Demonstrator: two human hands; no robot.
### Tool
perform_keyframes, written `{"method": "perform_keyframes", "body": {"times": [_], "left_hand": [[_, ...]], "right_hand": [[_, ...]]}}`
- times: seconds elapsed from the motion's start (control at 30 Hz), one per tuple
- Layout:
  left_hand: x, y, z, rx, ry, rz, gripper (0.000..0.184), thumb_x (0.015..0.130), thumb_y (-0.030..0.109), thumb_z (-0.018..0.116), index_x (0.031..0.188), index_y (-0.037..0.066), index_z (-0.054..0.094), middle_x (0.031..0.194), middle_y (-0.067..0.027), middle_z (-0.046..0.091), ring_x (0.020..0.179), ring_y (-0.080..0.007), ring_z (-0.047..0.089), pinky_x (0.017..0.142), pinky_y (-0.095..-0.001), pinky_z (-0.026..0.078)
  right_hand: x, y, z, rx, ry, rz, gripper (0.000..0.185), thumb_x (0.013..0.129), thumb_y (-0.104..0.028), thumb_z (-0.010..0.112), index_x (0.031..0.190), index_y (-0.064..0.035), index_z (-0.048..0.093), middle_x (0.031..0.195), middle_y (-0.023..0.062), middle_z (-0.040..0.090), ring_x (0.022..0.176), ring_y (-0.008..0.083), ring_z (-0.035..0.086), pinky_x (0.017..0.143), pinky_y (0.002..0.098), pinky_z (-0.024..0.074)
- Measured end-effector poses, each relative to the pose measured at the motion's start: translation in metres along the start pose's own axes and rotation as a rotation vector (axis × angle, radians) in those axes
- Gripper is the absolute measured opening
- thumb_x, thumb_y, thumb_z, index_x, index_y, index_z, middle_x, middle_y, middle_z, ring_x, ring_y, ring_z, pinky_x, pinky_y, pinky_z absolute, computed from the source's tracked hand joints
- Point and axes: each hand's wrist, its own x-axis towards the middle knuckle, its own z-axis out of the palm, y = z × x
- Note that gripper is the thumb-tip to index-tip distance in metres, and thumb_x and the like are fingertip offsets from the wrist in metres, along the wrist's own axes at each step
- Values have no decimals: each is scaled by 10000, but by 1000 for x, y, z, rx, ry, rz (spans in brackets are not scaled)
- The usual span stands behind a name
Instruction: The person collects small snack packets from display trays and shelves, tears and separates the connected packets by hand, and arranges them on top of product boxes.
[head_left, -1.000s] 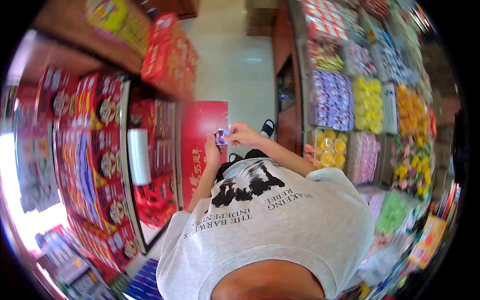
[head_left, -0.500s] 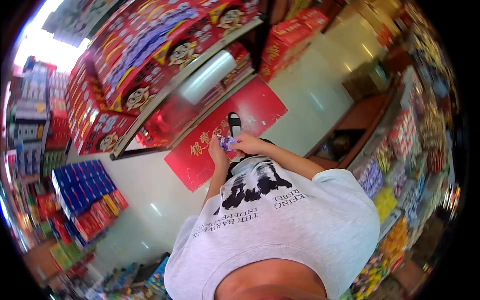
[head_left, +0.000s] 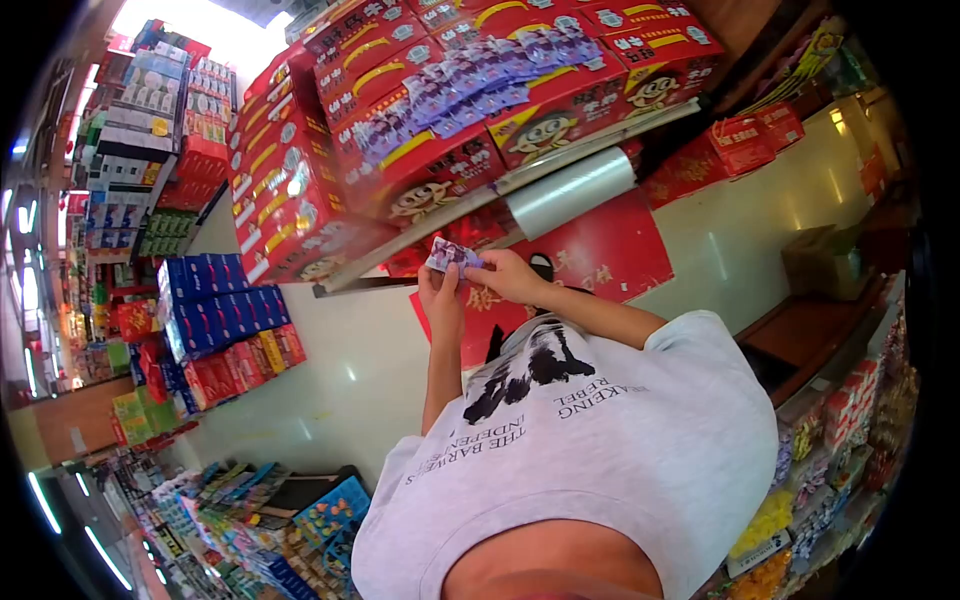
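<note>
A small purple and white packet (head_left: 452, 255) is held between both hands in front of my chest. My left hand (head_left: 441, 287) grips its lower left side, with the thumb on its face. My right hand (head_left: 508, 277) pinches its right end with closed fingers. Just beyond the hands stand stacked red cartons (head_left: 440, 185), with a row of similar purple packets (head_left: 480, 75) lying on top of them. A red mat (head_left: 620, 255) lies on the floor past my hands.
A roll of clear film (head_left: 575, 192) lies under the carton shelf's edge (head_left: 520, 180). Blue boxes (head_left: 225, 318) stand on the left, and colourful packs (head_left: 335, 515) at lower left. Bagged sweets (head_left: 765, 520) line the right side. A cardboard box (head_left: 828, 262) is on the floor.
The view has swung round toward the red cartons, and the sweets have shifted to the lower right. Both hands keep hold of the packet, which now shows more of its face.
</note>
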Motion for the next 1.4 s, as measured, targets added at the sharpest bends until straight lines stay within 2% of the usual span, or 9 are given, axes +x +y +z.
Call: {"method": "perform_keyframes", "body": {"times": [0.17,0.5,0.63,0.67,0.77,0.8,1.07,1.3,1.4], "left_hand": [[77,58,21,349,-32,113,296,868,7,583,1129,-21,446,1050,-78,570,932,-129,565,825,-254,447],[176,90,38,474,-36,343,431,822,48,669,1161,-16,411,970,-88,549,831,-115,552,704,-211,444],[203,106,47,941,-32,617,397,779,189,721,1064,-9,529,999,-116,559,957,-216,519,835,-320,405],[209,108,45,1014,-65,649,360,786,243,695,1043,22,572,1039,-134,557,1043,-274,485,931,-388,333],[230,100,37,1268,-162,892,312,806,246,650,1040,49,589,1087,-143,533,1093,-323,438,952,-478,284],[230,100,36,1265,-206,837,291,822,254,623,1044,67,593,1153,-148,499,1150,-339,389,962,-518,254],[233,98,34,1222,-232,794,314,841,224,596,1105,55,568,1247,-183,430,1172,-372,363,970,-519,258],[233,96,32,1299,-258,851,361,856,272,576,1147,58,561,1244,-202,427,1186,-376,349,977,-512,255],[234,94,32,1323,-250,978,340,835,257,592,1112,61,568,1199,-216,471,1124,-379,424,932,-521,306]], "right_hand": [[66,-40,6,2,184,-146,226,845,-207,634,847,14,586,649,51,596,576,102,547,520,272,418],[137,-100,21,168,449,-213,190,903,-165,560,854,19,549,639,69,611,482,104,560,438,267,433],[160,-116,23,228,540,-223,280,929,-227,517,811,26,545,606,85,613,466,142,585,431,280,440],[166,-116,22,221,566,-224,280,929,-227,517,811,26,545,606,85,613,466,142,585,431,280,440],[178,-119,23,-7,739,-155,339,931,-272,501,788,31,558,563,98,599,437,171,585,426,300,448],[177,-125,23,-18,748,-77,351,919,-287,510,777,29,568,547,105,592,423,181,584,421,310,450],[178,-139,32,-158,885,59,373,872,-321,547,721,17,592,508,122,580,401,193,588,411,315,461],[171,-115,33,-71,910,-105,335,896,-290,557,757,14,583,529,95,589,394,167,575,391,296,443],[149,-95,30,211,683,-261,215,903,-215,565,840,-9,571,559,47,567,448,114,546,402,270,413]]}}
